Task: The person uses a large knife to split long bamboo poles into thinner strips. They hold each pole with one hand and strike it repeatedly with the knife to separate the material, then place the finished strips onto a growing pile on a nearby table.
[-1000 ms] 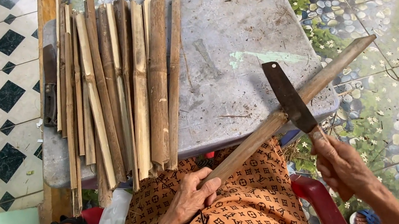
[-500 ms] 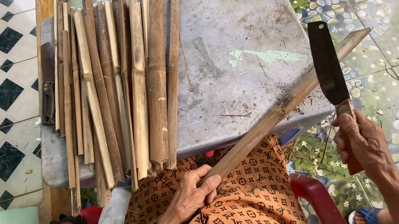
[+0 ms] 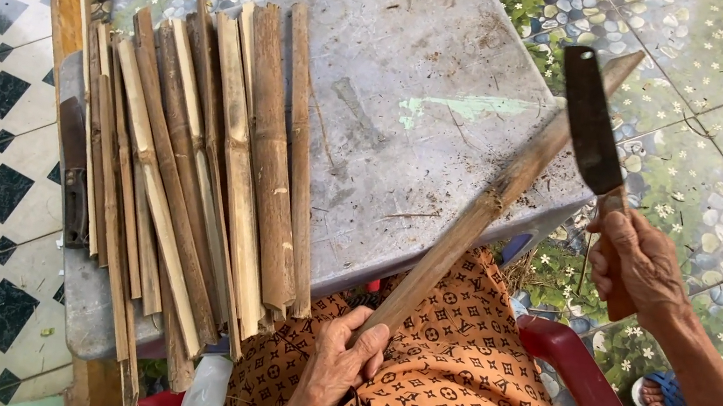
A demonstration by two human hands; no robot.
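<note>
**Stick braced, knife raised**

Grey table (image 3: 444, 149): near edge hidden behind lap. Split strips (image 3: 195, 180): piled left, ends overhanging. Bamboo stick (image 3: 483, 211): slanting from lap up-right across table corner, butt gripped tight in left hand (image 3: 343, 370). Knife (image 3: 590, 122): blade pointing up, handle hidden inside closed right hand (image 3: 640, 266).

Bamboo stick (image 3: 483, 213): long, brown, slightly knotted; held slanted, its lower end gripped at the lap, its upper end reaching past the grey worktop's (image 3: 422, 42) right edge.
Cleaver (image 3: 591, 122): dark, flat rectangular blade on a wooden handle; raised upright, blade crossing just beside the stick's upper end.
</note>
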